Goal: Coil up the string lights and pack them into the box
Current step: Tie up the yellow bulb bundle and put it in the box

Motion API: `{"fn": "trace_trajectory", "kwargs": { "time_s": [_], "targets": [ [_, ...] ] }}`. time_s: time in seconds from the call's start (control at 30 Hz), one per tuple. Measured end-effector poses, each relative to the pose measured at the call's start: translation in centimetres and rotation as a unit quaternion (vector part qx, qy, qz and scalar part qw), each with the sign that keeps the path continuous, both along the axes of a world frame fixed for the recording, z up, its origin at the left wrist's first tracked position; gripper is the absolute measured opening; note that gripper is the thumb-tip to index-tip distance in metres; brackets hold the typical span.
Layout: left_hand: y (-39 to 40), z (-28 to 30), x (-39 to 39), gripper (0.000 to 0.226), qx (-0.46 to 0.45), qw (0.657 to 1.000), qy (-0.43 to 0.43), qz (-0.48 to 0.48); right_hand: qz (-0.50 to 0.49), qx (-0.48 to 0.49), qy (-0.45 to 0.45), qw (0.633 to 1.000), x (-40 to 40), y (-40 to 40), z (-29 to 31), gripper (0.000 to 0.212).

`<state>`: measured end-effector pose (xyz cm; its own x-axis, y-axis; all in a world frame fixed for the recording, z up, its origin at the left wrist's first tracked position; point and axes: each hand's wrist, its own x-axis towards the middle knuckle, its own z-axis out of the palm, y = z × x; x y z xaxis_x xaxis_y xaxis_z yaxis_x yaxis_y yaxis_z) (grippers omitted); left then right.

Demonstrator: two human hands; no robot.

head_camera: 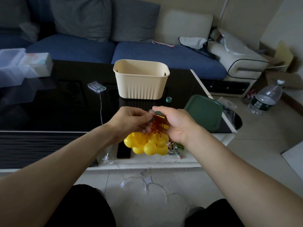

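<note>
Centrally, at twelve o'clock on the dark coffee table (65, 104), the cream box (141, 79) stands open, presumably ready for packing, with its green lid (204, 113) set aside at three o'clock. Nearer, a bundle of yellow bulb lights (147, 144) hangs gathered at the table's near edge, its orange wire (157, 124) bunched above. Both forearms reach inward: the left hand (129, 122) curls round the wire, and the right hand (176, 123) pinches a green tie (155, 114) at the bunch's top, apparently binding the coil. A second strand with a clear battery pack (96, 86) at ten o'clock trails to the floor, uncoiled.
</note>
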<state>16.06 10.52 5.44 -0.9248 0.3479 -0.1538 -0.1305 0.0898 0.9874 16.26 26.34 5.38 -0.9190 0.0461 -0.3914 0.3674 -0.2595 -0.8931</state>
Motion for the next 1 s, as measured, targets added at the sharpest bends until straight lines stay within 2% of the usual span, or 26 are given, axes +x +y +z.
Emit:
{"fn": "trace_trajectory", "kwargs": {
  "time_s": [0.1,0.2,0.27,0.33,0.43,0.57,0.7,0.77,0.83,1.0],
  "targets": [
    [-0.1,-0.4,-0.3,0.021,-0.006,1.0,0.005,0.028,0.033,0.018,0.018,0.999,0.0,0.3,-0.2,0.018],
    [0.0,-0.8,-0.7,0.019,0.001,0.998,-0.023,0.066,0.104,0.1,0.11,0.983,0.5,0.5,-0.5,0.014],
    [0.2,-0.9,-0.7,0.019,0.008,0.995,-0.038,0.091,0.124,0.244,0.209,0.939,0.7,0.6,-1.3,0.022],
    [0.5,-1.0,-0.9,0.02,0.01,0.994,-0.043,0.101,0.116,0.341,0.264,0.895,0.5,0.5,-1.9,0.034],
    [0.7,-1.2,-1.1,0.023,0.005,0.994,-0.04,0.099,0.099,0.384,0.278,0.875,0.4,0.6,-1.8,0.033],
    [1.0,-0.9,-0.7,0.014,0.019,0.994,-0.064,0.09,0.13,0.465,0.303,0.822,-0.1,1.1,-1.5,0.033],
    [1.3,-0.6,-0.6,0.028,0.079,0.985,-0.083,0.125,0.126,0.482,0.336,0.799,-0.5,1.4,-1.6,0.038],
    [1.3,-0.7,-0.8,0.021,0.08,0.989,-0.053,0.113,0.106,0.474,0.365,0.794,-0.5,1.5,-1.5,0.034],
    [1.4,-1.0,-0.9,0.011,0.034,0.995,0.008,0.09,0.083,0.468,0.384,0.792,-0.5,1.9,-1.4,0.031],
    [1.5,-1.1,-0.9,0.014,-0.092,0.987,0.126,0.039,0.066,0.468,0.411,0.78,-0.6,2.8,-1.7,0.037]
  ]
}}
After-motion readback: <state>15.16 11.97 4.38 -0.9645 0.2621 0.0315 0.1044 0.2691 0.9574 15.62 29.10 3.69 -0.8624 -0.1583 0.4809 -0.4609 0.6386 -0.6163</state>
